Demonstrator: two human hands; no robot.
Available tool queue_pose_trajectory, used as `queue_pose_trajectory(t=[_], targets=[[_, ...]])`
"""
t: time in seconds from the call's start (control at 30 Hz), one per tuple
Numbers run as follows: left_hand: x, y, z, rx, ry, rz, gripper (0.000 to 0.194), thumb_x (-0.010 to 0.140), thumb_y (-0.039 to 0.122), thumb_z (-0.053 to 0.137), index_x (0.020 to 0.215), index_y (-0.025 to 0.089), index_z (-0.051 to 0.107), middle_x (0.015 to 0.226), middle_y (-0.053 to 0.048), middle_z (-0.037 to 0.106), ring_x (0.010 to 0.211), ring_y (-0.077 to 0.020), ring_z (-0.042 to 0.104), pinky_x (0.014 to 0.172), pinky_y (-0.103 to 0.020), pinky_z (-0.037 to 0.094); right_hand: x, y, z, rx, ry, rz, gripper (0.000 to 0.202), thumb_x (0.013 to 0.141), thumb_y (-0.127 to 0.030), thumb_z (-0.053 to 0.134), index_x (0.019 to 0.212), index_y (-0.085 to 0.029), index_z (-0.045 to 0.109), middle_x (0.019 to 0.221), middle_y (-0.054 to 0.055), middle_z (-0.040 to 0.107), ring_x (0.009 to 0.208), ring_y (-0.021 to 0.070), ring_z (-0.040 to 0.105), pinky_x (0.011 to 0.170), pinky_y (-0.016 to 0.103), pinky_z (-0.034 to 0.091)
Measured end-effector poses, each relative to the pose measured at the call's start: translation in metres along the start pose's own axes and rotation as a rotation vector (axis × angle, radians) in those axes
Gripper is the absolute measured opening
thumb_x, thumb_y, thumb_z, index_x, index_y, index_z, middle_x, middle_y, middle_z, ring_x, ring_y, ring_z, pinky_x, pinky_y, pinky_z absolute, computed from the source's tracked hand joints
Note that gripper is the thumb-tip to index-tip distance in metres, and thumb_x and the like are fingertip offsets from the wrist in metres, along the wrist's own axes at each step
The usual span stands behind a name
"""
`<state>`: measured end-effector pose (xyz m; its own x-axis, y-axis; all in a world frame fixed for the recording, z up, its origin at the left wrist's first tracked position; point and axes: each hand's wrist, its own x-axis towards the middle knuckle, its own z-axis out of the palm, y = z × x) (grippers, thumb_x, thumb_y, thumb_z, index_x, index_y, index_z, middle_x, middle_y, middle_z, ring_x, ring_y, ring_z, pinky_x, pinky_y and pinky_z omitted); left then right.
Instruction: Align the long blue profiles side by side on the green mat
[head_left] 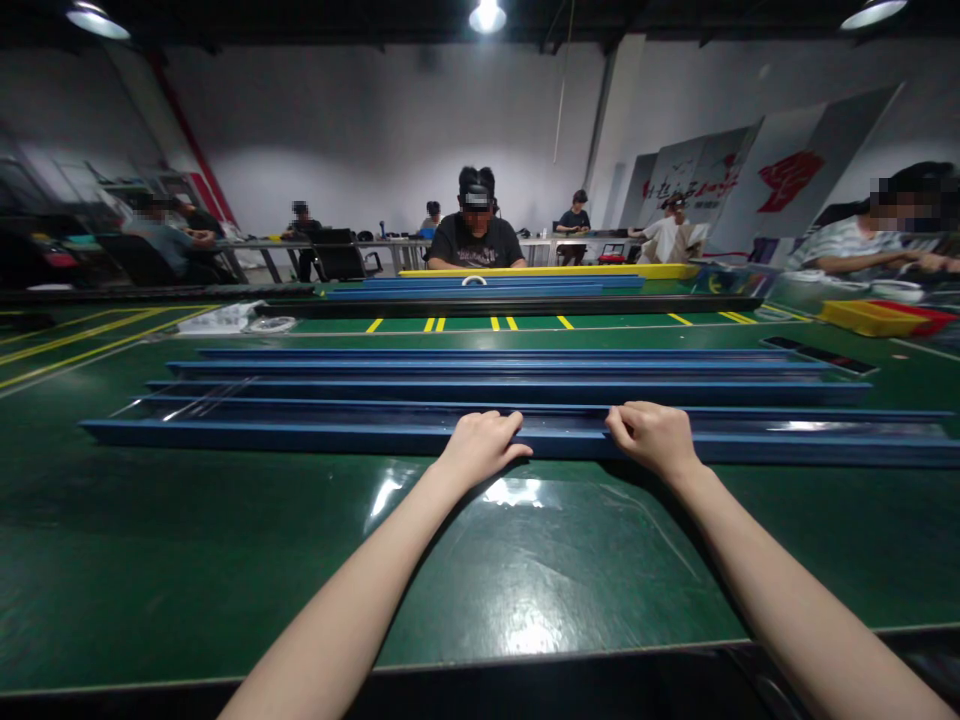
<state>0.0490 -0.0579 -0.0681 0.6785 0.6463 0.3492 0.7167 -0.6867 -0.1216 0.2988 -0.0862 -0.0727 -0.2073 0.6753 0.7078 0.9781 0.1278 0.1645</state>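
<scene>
A long blue channel [300,436] with raised walls lies crosswise on the green table, nearest to me. My left hand [484,443] rests over its front wall, fingers bent to the inside and thumb out along the front. To the right, my right hand [654,435] is curled closed over the same wall; its fingertips are partly hidden. Glossy clear film [817,426] shows inside the channel at the right. Just behind lie several more blue channels [525,390], parallel to the first.
Beyond the channels run a black strip [525,306] and a yellow bar [585,271]. A phone-like dark slab [819,355] and a yellow tray [870,317] are at the right. A white bundle [217,319] lies at the left. A person [478,235] sits opposite; others work farther off.
</scene>
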Motion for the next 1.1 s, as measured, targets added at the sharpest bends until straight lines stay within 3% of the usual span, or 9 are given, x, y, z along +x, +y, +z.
queue_pose_trajectory(t=[0.23, 0.43, 0.9, 1.1], targets=[[-0.001, 0.001, 0.002, -0.039, 0.06, 0.002, 0.033, 0.077, 0.05, 0.048, 0.08, 0.017, 0.049, 0.081, -0.003, 0.059, 0.077, -0.0165, 0.055, 0.063, -0.025, 0.04, 0.007, -0.017, -0.005, 0.019, 0.04, -0.095, 0.039, 0.081, -0.028, 0.036, 0.048, -0.016, 0.053, 0.049, 0.001, 0.053, 0.047, 0.0074, 0.043, 0.047, 0.022, 0.021], [-0.002, 0.0, 0.003, -0.076, 0.116, 0.021, 0.031, 0.077, 0.049, 0.05, 0.078, 0.018, 0.05, 0.082, -0.002, 0.056, 0.081, -0.0156, 0.052, 0.065, -0.025, 0.039, 0.007, -0.033, -0.001, 0.041, 0.034, -0.08, 0.038, 0.082, -0.028, 0.035, 0.051, -0.016, 0.053, 0.051, 0.001, 0.054, 0.048, 0.0076, 0.044, 0.048, 0.022, 0.021], [-0.003, -0.001, 0.002, 0.002, 0.094, 0.058, 0.032, 0.077, 0.048, 0.05, 0.082, 0.017, 0.051, 0.082, -0.003, 0.056, 0.079, -0.0165, 0.053, 0.061, -0.025, 0.038, 0.012, -0.033, 0.006, 0.023, -0.025, 0.012, 0.042, 0.08, -0.029, 0.033, 0.047, -0.015, 0.054, 0.048, 0.004, 0.057, 0.042, 0.0087, 0.043, 0.045, 0.023, 0.018], [-0.004, -0.003, 0.002, 0.018, 0.131, 0.078, 0.034, 0.076, 0.05, 0.05, 0.082, 0.016, 0.05, 0.08, -0.004, 0.057, 0.077, -0.0169, 0.052, 0.061, -0.026, 0.038, 0.01, -0.02, 0.005, -0.009, -0.025, 0.088, 0.04, 0.076, -0.029, 0.035, 0.043, -0.015, 0.053, 0.047, 0.005, 0.057, 0.04, 0.0091, 0.042, 0.043, 0.023, 0.017]])
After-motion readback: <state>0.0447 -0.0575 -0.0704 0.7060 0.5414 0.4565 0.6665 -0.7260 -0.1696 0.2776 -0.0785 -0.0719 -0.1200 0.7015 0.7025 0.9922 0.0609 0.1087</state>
